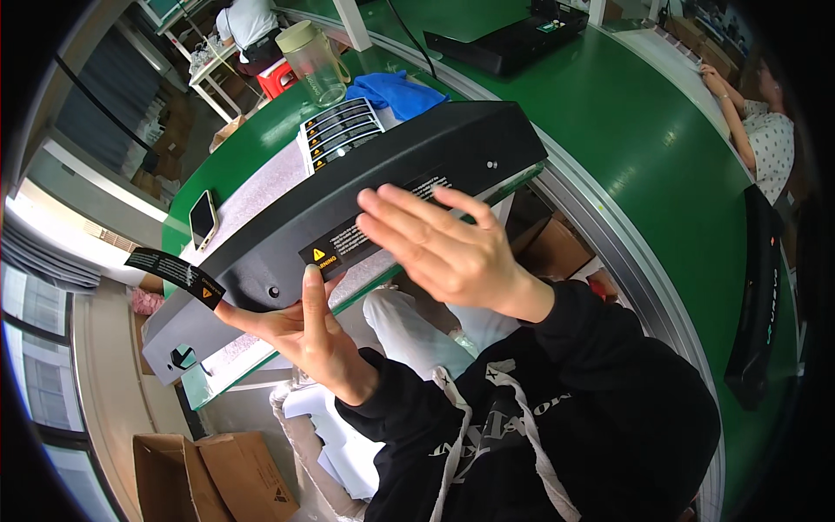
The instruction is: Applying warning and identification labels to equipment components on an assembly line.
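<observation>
A long black housing panel (pixel 426 143) lies tilted across the table in front of me. On its near face is a black warning label (pixel 320 254) with a yellow triangle. My right hand (pixel 452 252) lies over that label's middle, fingers stretched out flat and covering part of it. The thumb of my left hand (pixel 304 335) touches the label's left end at the panel's lower edge. A second black warning label (pixel 174 274) hangs curled from my left index fingertip. Behind the panel lies a sheet of similar labels (pixel 341 135).
On the green table are a phone (pixel 204 219), a clear bottle (pixel 313 65) and a blue cloth (pixel 396 94). Another black housing (pixel 513 39) lies farther back. A long black part (pixel 752 300) rests at right, near a seated person (pixel 770 130). Cardboard boxes (pixel 209 474) stand below left.
</observation>
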A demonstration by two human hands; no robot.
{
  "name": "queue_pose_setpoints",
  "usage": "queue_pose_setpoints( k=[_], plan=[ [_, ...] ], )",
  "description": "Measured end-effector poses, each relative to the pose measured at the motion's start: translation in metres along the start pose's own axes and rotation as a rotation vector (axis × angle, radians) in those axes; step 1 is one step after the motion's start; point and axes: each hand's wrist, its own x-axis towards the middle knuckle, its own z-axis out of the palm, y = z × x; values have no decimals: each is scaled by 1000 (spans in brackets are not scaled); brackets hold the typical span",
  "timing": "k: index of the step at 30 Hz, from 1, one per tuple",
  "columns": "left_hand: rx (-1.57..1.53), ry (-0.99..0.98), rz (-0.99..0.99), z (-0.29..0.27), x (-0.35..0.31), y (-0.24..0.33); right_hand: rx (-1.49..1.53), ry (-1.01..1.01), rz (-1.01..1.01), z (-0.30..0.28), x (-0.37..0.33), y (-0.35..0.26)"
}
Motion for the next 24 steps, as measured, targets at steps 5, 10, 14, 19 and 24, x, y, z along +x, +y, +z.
queue_pose_setpoints(
  k=[5,10,14,19,24],
  plan=[
    [185,91,33,1,1,-2,-188,59,345,-41,-17,48],
    [84,119,102,9,1,6,105,95,378,-71,-18,73],
    [-22,0,221,15,-7,28,375,-49,444,-112,-14,103],
    [-406,-135,258,28,-18,31,648,-405,494,-126,-22,105],
    [334,-594,-208,43,21,9,737,-327,825,-145,-63,100]
  ],
)
